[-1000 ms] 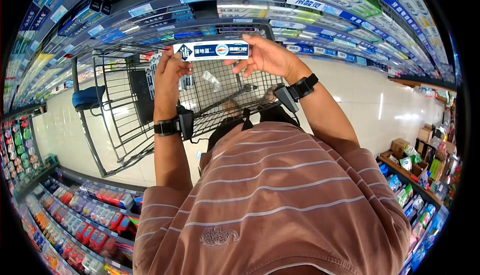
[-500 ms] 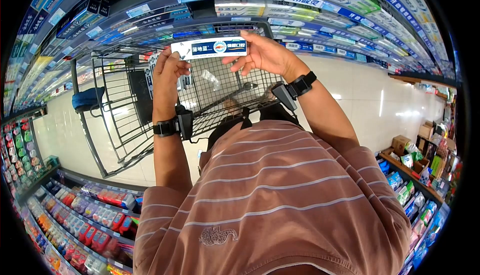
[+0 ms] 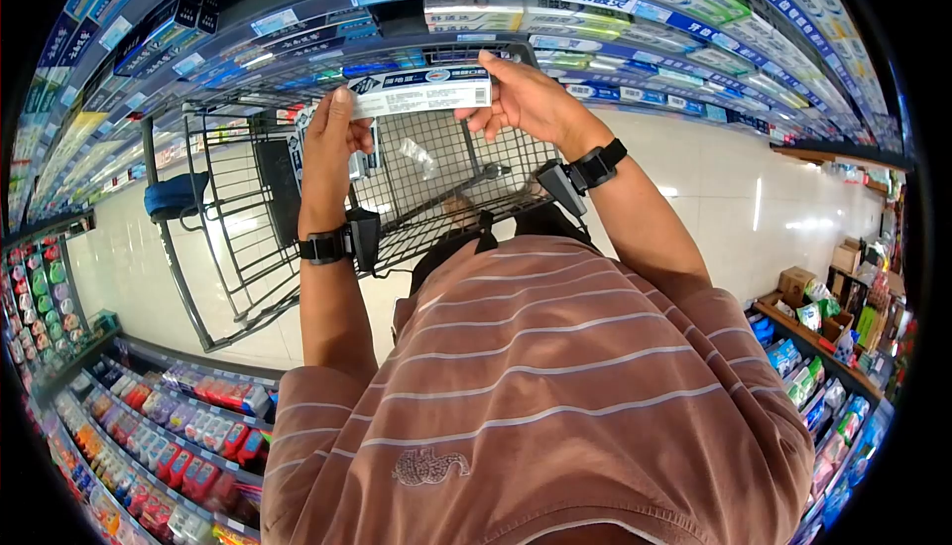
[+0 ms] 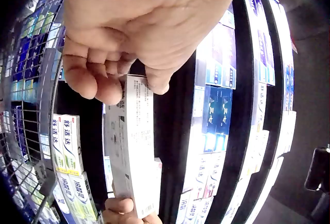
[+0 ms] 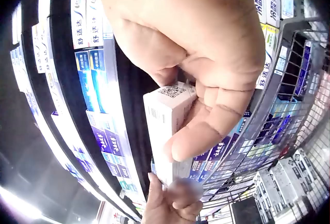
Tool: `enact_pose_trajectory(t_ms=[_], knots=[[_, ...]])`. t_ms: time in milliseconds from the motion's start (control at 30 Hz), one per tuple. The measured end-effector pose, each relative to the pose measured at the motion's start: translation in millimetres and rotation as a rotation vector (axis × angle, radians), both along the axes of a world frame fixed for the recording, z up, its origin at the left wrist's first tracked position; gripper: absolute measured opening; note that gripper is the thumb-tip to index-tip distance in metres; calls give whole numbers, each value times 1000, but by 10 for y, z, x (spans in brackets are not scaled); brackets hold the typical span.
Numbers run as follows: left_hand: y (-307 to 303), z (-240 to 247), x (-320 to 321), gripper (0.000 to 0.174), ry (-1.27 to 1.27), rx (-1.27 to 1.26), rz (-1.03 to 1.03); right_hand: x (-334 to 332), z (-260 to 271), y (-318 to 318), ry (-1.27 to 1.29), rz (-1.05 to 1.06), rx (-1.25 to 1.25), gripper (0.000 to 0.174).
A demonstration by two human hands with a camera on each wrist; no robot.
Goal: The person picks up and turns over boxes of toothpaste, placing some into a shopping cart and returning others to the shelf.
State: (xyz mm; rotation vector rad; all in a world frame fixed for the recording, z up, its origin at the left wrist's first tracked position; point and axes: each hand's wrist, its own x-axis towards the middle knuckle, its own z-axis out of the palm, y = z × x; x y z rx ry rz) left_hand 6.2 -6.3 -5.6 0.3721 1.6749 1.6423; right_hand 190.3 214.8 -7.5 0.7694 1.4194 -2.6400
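A long white and dark blue box (image 3: 421, 91) is held level between both hands, above a wire shopping cart (image 3: 421, 163) in the head view. The left hand (image 3: 332, 148) pinches its left end, thumb on top. At the other end, the right hand (image 3: 531, 104) grips with the thumb on the upper edge and fingers below. The left wrist view shows the left hand (image 4: 139, 22) pinching the end of the box (image 4: 131, 141). In the right wrist view a code is printed on the box's end (image 5: 172, 91), beside the right hand's (image 5: 201, 43) curled fingers.
Shelves of boxed goods (image 3: 635, 4) run behind the cart. Several similar boxes (image 5: 278, 182) lie in the cart. A blue item (image 3: 177, 196) hangs at its left end. Shelves of bottles (image 3: 178, 426) stand at the lower left, cartons (image 3: 793, 285) at the right.
The box has rolled between the hands, so a white printed side now faces up and the dark blue side is foreshortened. The left thumb has moved up onto the box.
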Motion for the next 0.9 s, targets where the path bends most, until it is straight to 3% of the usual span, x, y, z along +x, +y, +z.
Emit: enact_pose_trajectory(t_ms=[500, 633, 700, 900], knots=[[76, 160, -16, 56, 116, -48, 0, 71, -10, 4, -1, 20, -144, 57], [125, 380, -226, 58, 383, -200, -44, 59, -61, -87, 138, 124, -264, 54], [174, 434, -410, 59, 518, -59, -144, 51, -51, -171, 218, 166, -358, 48], [448, 637, -636, 56, 517, -137, -234, -20, 86, -372, 261, 208, -415, 46]])
